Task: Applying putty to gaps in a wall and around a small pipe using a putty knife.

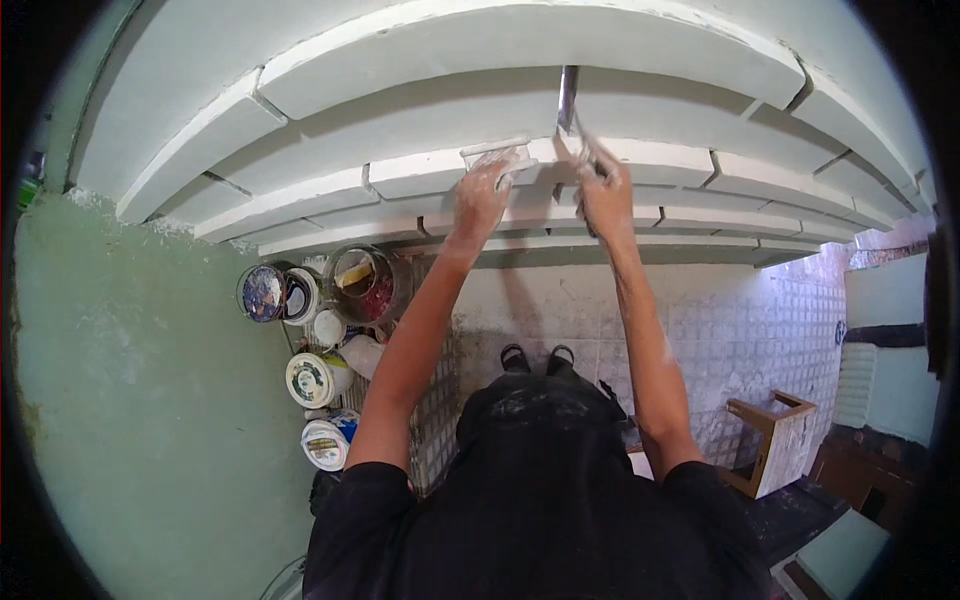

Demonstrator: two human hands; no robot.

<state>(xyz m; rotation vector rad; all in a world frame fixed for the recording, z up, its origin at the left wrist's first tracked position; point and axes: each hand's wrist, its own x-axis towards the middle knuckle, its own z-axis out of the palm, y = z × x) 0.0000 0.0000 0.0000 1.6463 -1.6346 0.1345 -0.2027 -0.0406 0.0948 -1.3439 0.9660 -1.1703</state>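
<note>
White raised blocks (520,58) in rows, parted by narrow grooves, cover the surface before me. My left hand (483,198), smeared with white, is closed around a flat, white-coated spatula (497,152) beside the second row. To its right, my right hand (606,196) is closed on a thin tool that looks like a putty knife (570,150); motion blurs its blade. The blade is close to the block edge, but I cannot tell whether it touches. A shiny dark upright strip (568,92) shows in the groove just above it.
Several buckets and tubs (309,380) stand at left by a pale green wall (150,380); one large bucket (402,285) holds tools. A wooden stool-like frame (775,440) is at lower right. My feet (537,358) stand on the tiled, dusty floor (690,330).
</note>
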